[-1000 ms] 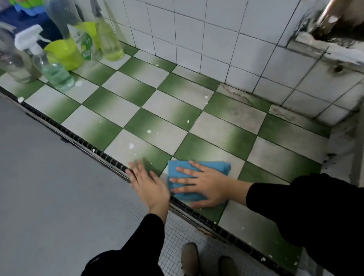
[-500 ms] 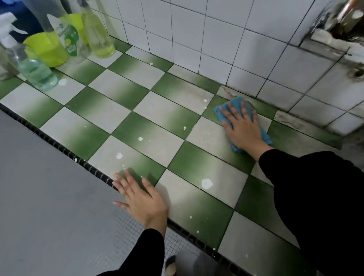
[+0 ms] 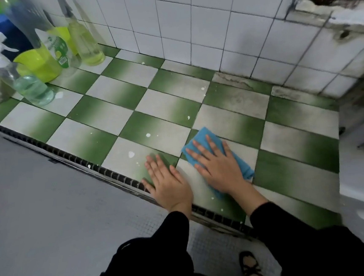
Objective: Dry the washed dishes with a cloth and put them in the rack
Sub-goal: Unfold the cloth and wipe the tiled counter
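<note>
The head camera looks down on a counter [image 3: 111, 100] tiled in green and white checks, with a white tiled wall [image 3: 189, 27] behind it. A blue cloth [image 3: 202, 137] lies flat on the counter near its front edge. The right hand [image 3: 221, 171] presses down on the cloth with straight fingers spread a little apart, so the cloth shows past the fingertips and beside the wrist. Just left of the cloth, the left hand [image 3: 169, 183] rests palm down on the bare tiles. Its fingers are straight and close together, and it holds nothing. Both arms wear black sleeves.

Far to the left of the cloth and further back, a group of bottles stands against the wall. There is a clear spray bottle [image 3: 29, 87] with a white trigger head and pale liquid. Beside it is a tall bottle [image 3: 56, 49] with a white and green label, whose writing is too blurred to read. A slim bottle [image 3: 87, 45] of yellowish liquid stands next to that. A yellow-green bowl [image 3: 36, 64] sits among them.

White specks dot the tiles left of the cloth. In front of the cloth, a dark ribbed strip [image 3: 72, 156] runs along the counter's edge, and beyond it is a grey floor [image 3: 40, 216]. A shoe [image 3: 250, 266] shows there.
</note>
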Motion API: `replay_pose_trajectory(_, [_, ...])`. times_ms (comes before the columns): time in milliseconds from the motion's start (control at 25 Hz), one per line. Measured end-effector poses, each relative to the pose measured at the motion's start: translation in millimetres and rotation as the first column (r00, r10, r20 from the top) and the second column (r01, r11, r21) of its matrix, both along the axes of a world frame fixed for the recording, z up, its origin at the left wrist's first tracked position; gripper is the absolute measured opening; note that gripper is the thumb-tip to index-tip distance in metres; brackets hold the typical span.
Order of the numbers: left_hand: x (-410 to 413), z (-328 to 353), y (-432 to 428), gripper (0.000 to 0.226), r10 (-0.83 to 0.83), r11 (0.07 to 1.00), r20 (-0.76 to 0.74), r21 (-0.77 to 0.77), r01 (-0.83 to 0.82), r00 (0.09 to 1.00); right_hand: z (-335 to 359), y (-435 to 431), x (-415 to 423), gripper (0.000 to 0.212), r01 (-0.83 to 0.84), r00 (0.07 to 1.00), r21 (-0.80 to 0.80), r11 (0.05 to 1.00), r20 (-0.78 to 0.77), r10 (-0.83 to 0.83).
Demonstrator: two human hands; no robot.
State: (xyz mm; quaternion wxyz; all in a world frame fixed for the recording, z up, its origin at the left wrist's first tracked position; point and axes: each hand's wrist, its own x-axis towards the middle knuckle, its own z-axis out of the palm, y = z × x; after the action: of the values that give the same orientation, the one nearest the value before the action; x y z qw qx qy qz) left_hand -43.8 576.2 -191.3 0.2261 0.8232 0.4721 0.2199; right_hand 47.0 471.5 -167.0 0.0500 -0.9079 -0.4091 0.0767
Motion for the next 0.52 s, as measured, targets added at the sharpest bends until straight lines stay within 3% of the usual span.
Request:
replay_pose_trajectory(120, [-3.7,1.0,0.4,0.060,-0.078,0.997,-0.004,-0.006,0.078,0.997,-3.1,-41.5,-56.4,0.051,0.111,0.994,0.034,0.993,-0.019,-0.110])
replay_pose_trajectory(200, [-4.4,1.0,1.1,0.061,-0.119,0.993,-0.006,-0.002,0.119,0.993,-3.6,-83.2,-69.1,0.055,0.359,0.933,0.022,0.933,-0.003,-0.359])
replay_pose_trajectory(240, [-4.4,1.1,0.4,0.060,-0.149,0.989,-0.005,0.012,0.149,0.989,-2.8,-105.5,-68.8,0.056,0.523,0.852,-0.005,0.852,-0.009,-0.523])
replay_pose_trajectory(320, [-4.1,1.8,-0.9,0.057,-0.223,0.971,-0.013,0.085,0.223,0.975,2.1,-136.4,-60.2,0.056,0.795,0.604,-0.059,0.604,-0.027,-0.797])
replay_pose_trajectory(400, [-2.2,2.1,-2.1,0.054,-0.308,0.935,-0.033,0.172,0.309,0.951,5.6,-136.7,-47.4,0.056,0.914,0.394,-0.085,0.397,-0.053,-0.918])
replay_pose_trajectory(440, [-1.6,2.1,-2.8,0.053,-0.347,0.916,-0.043,0.200,0.348,0.937,6.6,-125.9,-42.8,0.057,0.920,0.379,-0.090,0.382,-0.050,-0.924])
replay_pose_trajectory(480, [-1.7,1.7,-2.8,0.053,-0.380,0.897,-0.054,0.223,0.382,0.923,5.7,-109.1,-39.9,0.057,0.893,0.441,-0.076,0.443,-0.047,-0.896])
replay_pose_trajectory(520, [-1.5,0.6,-2.2,0.053,-0.411,0.878,-0.063,0.241,0.413,0.910,4.0,-89.7,-40.6,0.056,0.825,0.562,-0.045,0.564,-0.041,-0.826])
